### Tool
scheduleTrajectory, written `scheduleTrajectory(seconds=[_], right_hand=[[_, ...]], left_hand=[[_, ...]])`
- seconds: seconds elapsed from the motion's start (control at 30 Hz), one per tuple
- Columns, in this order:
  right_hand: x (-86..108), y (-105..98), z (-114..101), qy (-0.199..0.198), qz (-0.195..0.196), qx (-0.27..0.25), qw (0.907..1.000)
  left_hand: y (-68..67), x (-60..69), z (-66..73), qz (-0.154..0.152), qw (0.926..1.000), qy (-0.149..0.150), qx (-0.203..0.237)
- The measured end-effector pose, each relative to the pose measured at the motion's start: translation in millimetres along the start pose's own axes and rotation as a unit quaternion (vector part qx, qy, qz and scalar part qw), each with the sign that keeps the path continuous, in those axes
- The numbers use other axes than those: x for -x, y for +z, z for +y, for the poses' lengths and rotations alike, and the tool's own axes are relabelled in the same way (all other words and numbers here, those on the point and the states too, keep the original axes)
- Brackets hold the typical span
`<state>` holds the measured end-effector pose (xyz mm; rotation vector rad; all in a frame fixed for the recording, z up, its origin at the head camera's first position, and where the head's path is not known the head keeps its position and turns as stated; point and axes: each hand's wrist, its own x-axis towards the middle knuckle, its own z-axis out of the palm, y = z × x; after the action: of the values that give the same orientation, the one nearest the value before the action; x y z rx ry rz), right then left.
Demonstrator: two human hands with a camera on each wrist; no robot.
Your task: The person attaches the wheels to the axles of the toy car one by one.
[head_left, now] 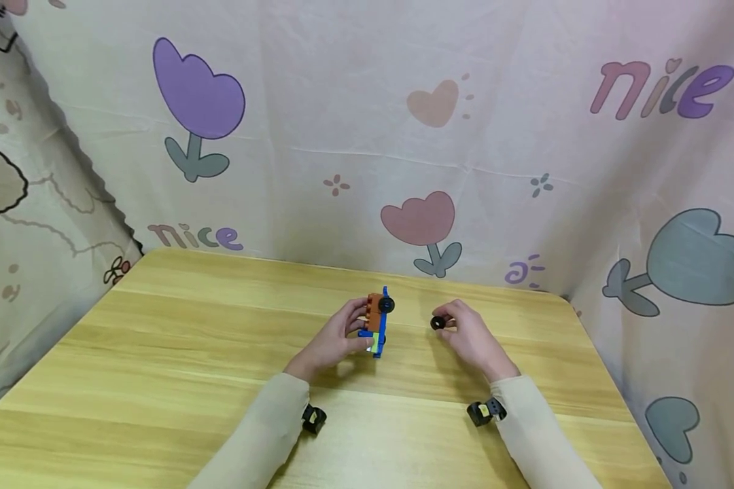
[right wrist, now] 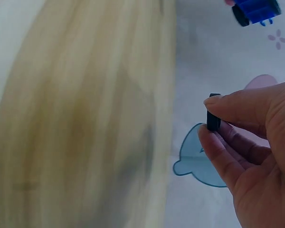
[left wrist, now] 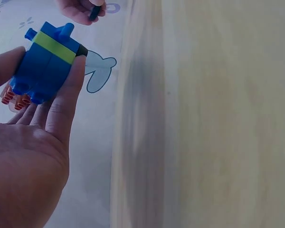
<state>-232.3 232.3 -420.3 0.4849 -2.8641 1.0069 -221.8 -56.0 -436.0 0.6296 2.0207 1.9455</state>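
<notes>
My left hand [head_left: 336,341] grips a toy car made of building bricks [head_left: 375,322], tipped up on end above the table. Orange bricks, a blue base and a lime-green layer make up the car, and a black wheel [head_left: 387,305] shows on its side. In the left wrist view, thumb and fingers hold the blue brick part [left wrist: 43,66] from both sides. To the right, apart from the car, my right hand [head_left: 469,336] pinches a loose black wheel [head_left: 438,322] between thumb and finger. The right wrist view shows that wheel [right wrist: 213,112] edge-on.
Both hands are over a wood-grain table [head_left: 159,353]. Behind it hangs a pale curtain [head_left: 318,115] printed with flowers, hearts and words, meeting the table's far edge. A black camera is strapped to each wrist, over beige sleeves [head_left: 257,428].
</notes>
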Motion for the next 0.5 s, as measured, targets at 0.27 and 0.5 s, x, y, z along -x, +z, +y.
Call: scheduleTrajectory(seconds=[0.27,0.5], right_hand=[[7.1,0,-11,-0.022,0.014,0.002,0.9996],[14.4,1,-15,-0.019,0.025,0.003,0.9995]], left_hand=[[0.1,-1.0,-1.8,0.000,1.0000,-0.001,-0.005],[0.2,-0.4,-3.6,-0.004,1.0000,-0.005,-0.008]])
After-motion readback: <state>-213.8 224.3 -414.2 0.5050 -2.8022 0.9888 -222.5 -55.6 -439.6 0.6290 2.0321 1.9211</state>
